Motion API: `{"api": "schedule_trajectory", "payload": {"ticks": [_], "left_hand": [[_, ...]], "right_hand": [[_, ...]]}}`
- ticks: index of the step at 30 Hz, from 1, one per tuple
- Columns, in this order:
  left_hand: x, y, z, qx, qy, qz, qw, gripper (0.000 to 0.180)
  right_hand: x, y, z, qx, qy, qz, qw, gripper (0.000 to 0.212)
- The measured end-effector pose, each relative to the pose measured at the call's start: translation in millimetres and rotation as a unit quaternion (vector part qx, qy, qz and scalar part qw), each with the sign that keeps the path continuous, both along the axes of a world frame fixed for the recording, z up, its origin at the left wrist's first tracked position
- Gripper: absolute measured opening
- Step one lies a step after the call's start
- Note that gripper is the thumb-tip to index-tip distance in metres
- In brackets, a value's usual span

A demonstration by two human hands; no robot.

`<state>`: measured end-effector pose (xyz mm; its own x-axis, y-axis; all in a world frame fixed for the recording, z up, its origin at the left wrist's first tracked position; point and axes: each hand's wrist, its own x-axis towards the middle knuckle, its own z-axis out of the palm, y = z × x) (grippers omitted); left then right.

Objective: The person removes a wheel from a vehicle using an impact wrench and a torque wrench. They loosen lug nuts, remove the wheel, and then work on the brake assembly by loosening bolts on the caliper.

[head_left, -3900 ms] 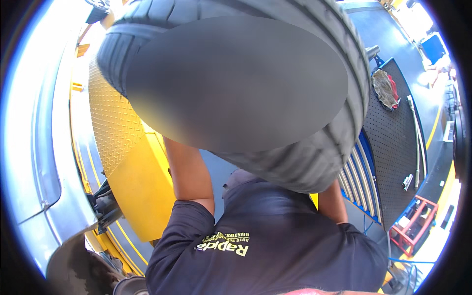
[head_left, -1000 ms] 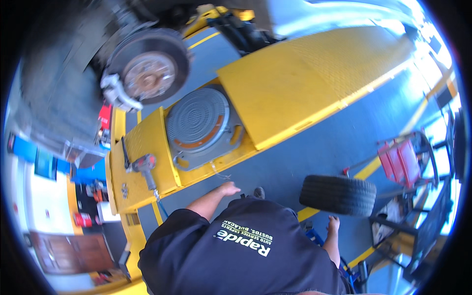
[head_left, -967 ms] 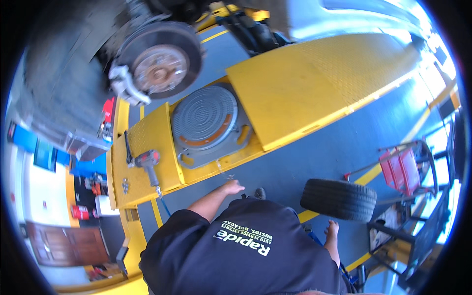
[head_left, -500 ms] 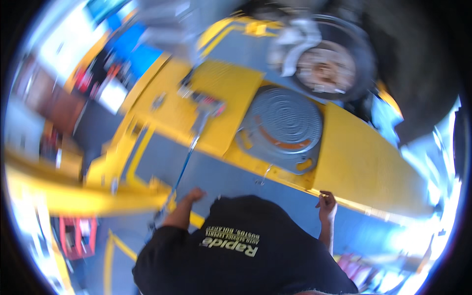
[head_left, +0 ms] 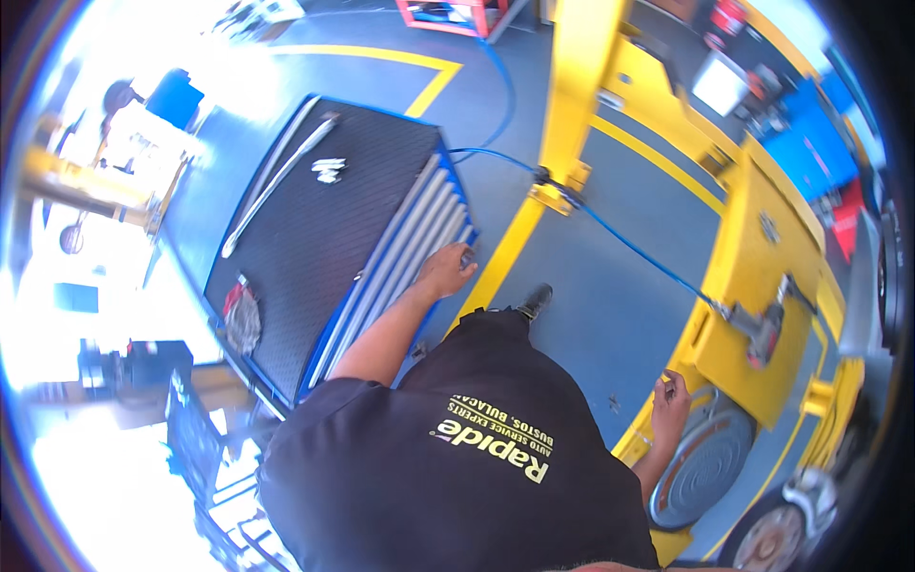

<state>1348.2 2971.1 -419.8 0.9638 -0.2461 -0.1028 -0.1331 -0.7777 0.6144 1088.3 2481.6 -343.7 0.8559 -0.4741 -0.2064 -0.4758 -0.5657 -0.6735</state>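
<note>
My left hand (head_left: 446, 273) is beside the blue and silver drawers of a tool cabinet (head_left: 405, 253), its fingers curled around a small dark thing I cannot make out. My right hand (head_left: 671, 408) hangs by the yellow lift platform (head_left: 762, 229), near a round grey turntable plate (head_left: 705, 467). Its fingers are curled in, and whatever they may hold is too small to name. On the cabinet's black mat lie a long metal bar (head_left: 281, 183), several small silver pieces (head_left: 329, 170) and a grey and red glove (head_left: 244, 319).
An impact wrench (head_left: 761, 334) lies on the platform, joined to a blue air hose (head_left: 648, 255) that crosses the floor past a yellow post (head_left: 575, 95). At the lower right is a wheel hub with a brake disc (head_left: 770, 539). A red cart (head_left: 453, 13) stands at the back.
My view has turned left, from the platform and wheel hub toward the tool cabinet. The platform now sits at the right. My left hand has come beside the cabinet drawers.
</note>
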Motion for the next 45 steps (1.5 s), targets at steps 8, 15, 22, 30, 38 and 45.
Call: {"api": "schedule_trajectory", "payload": {"ticks": [8, 15, 22, 30, 38, 45], "left_hand": [[50, 230, 146, 0.186, -0.332, 0.294, 0.877, 0.029], [101, 412, 117, 0.374, -0.087, 0.331, 0.862, 0.052], [88, 420, 113, 0.561, -0.420, 0.215, 0.680, 0.049], [159, 208, 240, 0.178, -0.491, -0.075, 0.849, 0.061], [160, -187, 224, -0.075, -0.280, -0.576, 0.764, 0.037], [126, -464, 201, -0.268, -0.266, -0.598, 0.707, 0.026]], "right_hand": [[184, 84, 12, -0.022, 0.003, 0.205, 0.978, 0.030], [268, 164, 0, -0.025, 0.078, 0.219, 0.972, 0.030], [354, 236, 46, -0.089, -0.039, 0.421, 0.902, 0.031], [395, 355, 200, -0.062, -0.491, 0.454, 0.741, 0.020], [250, 147, 133, 0.026, 0.045, 0.207, 0.977, 0.035], [39, 51, 102, 0.054, 0.088, -0.246, 0.964, 0.046]]}}
